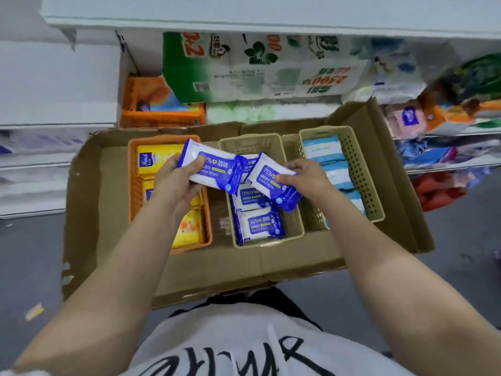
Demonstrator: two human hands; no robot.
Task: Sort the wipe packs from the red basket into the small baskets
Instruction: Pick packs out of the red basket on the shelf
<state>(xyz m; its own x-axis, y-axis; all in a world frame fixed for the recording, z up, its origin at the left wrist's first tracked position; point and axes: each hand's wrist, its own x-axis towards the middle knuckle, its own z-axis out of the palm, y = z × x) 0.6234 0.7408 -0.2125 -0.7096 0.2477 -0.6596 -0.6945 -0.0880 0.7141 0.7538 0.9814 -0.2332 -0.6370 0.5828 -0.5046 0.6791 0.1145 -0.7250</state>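
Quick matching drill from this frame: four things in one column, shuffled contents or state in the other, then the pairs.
Things:
1. orange basket
2. middle beige basket
3. right beige basket
4. left hand

States:
A. holds light blue and white packs
B. grips a blue alcohol wipe pack
C. holds yellow packs
D. holds blue alcohol wipe packs lying flat

Pairs: 1-C, 2-D, 3-A, 4-B

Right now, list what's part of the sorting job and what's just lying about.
Job: blue pack in left hand; blue pack in right hand; orange basket; middle basket; right basket.

Lying about: carton; tissue bundles; shelves.
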